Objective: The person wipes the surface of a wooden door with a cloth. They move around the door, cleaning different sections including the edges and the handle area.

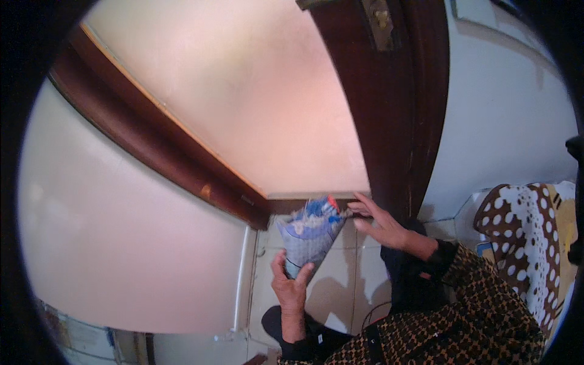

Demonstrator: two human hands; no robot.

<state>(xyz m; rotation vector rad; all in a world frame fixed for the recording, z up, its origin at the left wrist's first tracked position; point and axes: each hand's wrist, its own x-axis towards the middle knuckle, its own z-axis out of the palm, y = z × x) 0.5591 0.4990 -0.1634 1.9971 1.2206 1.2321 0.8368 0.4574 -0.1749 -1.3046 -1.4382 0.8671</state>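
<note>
A cone-shaped bundle in light blue-grey patterned wrapping [308, 242] is held up over the tiled floor, narrow end down. My left hand [292, 285] grips that narrow end between thumb and fingers. Blue, white and red crumpled material [321, 207] shows at the wide top of the bundle; what it is cannot be told. My right hand [381, 223] is beside the top right edge, its fingers spread. A small greyish bit lies near its fingertips, and whether they touch it is unclear.
Behind the bundle rises a dark brown wooden door frame [388, 91] with a pale panel [273, 114]. A pale wall [137, 219] stands at the left. Brown cloth with white dots [515, 242] lies at the right. Floor tiles [331, 292] and a thin cable [372, 310] show below.
</note>
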